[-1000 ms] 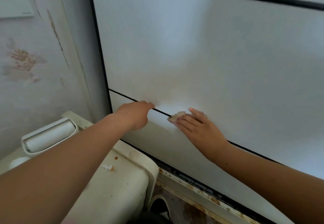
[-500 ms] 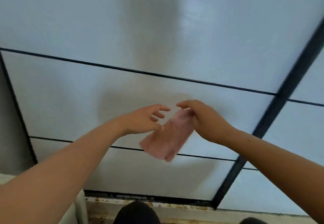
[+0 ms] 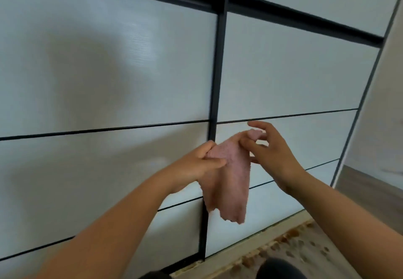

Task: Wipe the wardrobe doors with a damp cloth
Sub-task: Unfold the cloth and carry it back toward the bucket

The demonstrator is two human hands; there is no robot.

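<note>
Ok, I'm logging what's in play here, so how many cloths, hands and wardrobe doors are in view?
Cloths: 1, the pink cloth, held up between both hands
Hands: 2, the left hand and the right hand
Wardrobe doors: 2, the left door and the right door
Total: 5

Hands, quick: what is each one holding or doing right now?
Left hand: pinches the pink cloth at one top corner.
Right hand: pinches the cloth's other top corner, other fingers spread.
</note>
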